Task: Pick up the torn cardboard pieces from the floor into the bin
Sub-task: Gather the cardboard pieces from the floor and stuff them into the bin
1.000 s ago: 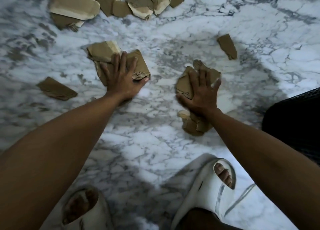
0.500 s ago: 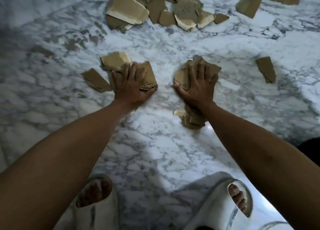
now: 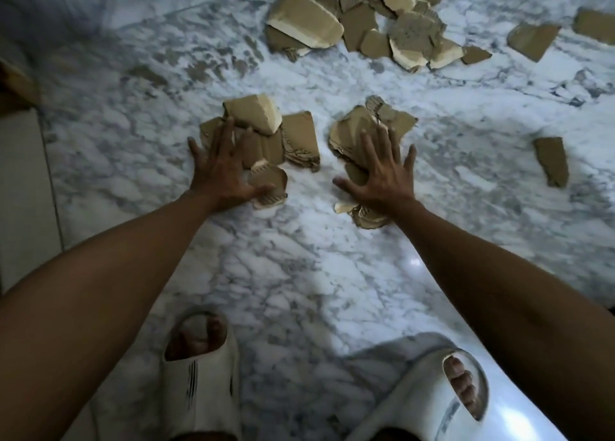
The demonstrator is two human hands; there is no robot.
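Both hands now lie flatter and more spread than half a second ago; the left hand [image 3: 223, 171] presses straight, splayed fingers on the left pile of cardboard pieces [image 3: 266, 137], its grip open and holding nothing, and a small piece [image 3: 268, 184] that was hidden before now shows by its thumb; the right hand [image 3: 382, 177] lies likewise open on the right pile [image 3: 369, 127], fingers fanned wider; the view has shifted, so the big heap [image 3: 366, 24] on the marble floor [image 3: 299, 257] sits further right, and both white slippers [image 3: 199, 377] show fuller.
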